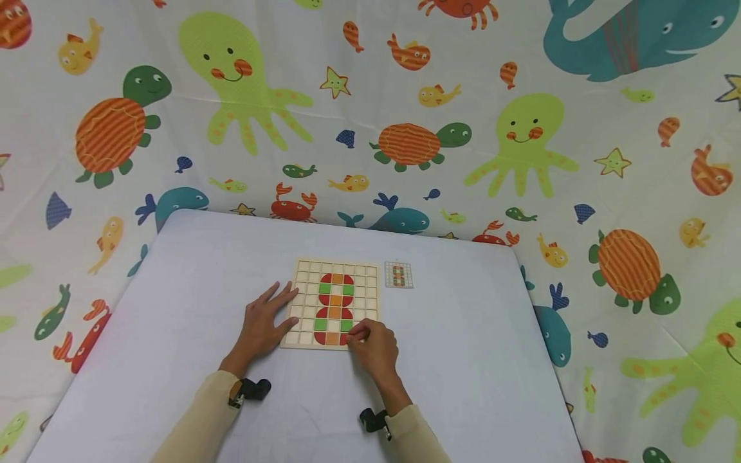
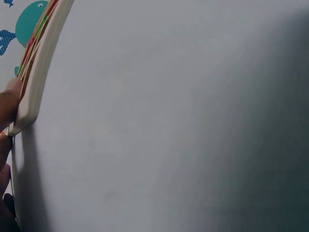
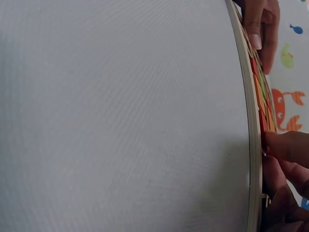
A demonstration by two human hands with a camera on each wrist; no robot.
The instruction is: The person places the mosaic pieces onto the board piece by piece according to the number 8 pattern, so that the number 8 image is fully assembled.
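A wooden grid board [image 1: 366,283] lies on the table, bearing a figure-eight pattern of red rounded-corner tiles, orange squares and green squares [image 1: 325,289]. At the pattern's lower right corner, my right hand [image 1: 376,347] has its thumb and fingertips on a red tile [image 3: 263,128]. My left hand [image 1: 260,325] spreads its fingers over the board's left side, with the thumb on the lower left squares. In the left wrist view, the left thumb [image 2: 9,104] rests at the board's edge [image 2: 41,72].
A small card [image 1: 399,274] printed with a similar figure-eight grid lies just right of the board's top corner. White cloth [image 1: 463,347] covers the table. Behind it hangs a curtain [image 1: 382,96] with sea animals. Each wrist wears a small black camera [image 1: 256,389].
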